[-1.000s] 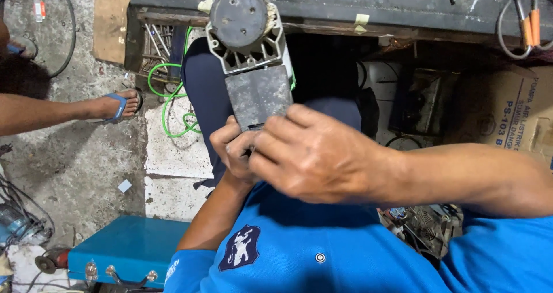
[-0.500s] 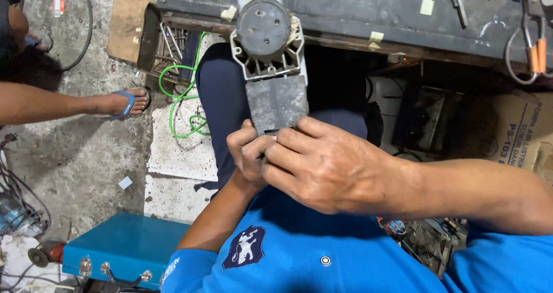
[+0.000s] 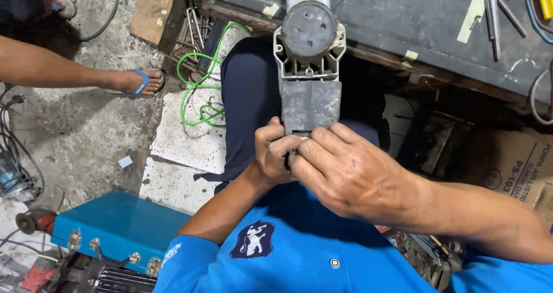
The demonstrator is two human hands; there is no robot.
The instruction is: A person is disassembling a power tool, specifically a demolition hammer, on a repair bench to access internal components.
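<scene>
The dark workbench (image 3: 403, 16) runs along the top, and the grey motor housing (image 3: 309, 68) stands on my lap, its round cap leaning against the bench edge. My right hand (image 3: 351, 172) is closed over its lower end, and my left hand (image 3: 276, 155) pinches the same end from beneath. Propped only on my thighs, the housing could tip sideways if my grip loosens. My fingers hide whatever small part I'm working on.
</scene>
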